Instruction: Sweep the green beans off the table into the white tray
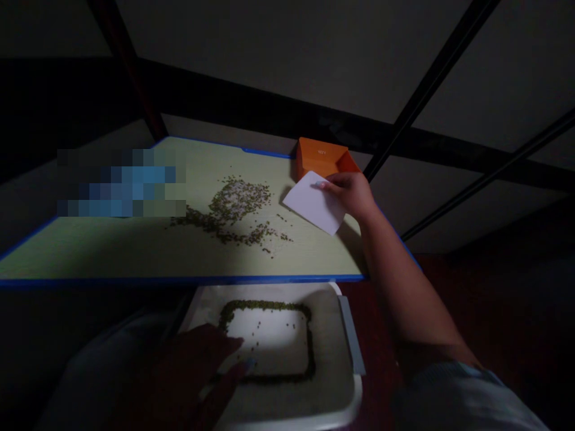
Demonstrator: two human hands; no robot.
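My right hand (348,188) pinches a white card (309,206) by its upper edge, just above the table surface. Left of the card, a loose pile of small green and brown bits (240,200) is spread across the tabletop; they look like seeds or dried husks, but I cannot tell which. Low in the view, my left hand (202,353) is dim and reaches over a white plastic bin (330,395). Its fingers are apart, and nothing shows between them. More of the small bits line the edges of the bin's floor, with several scattered over the middle.
The pale tabletop (112,257) has a blue edge and overhangs the bin's far side. An orange open box (321,157) stands at the back right, behind the card. A blurred blue thing (130,185) lies at the left. Panelled walls close off the back.
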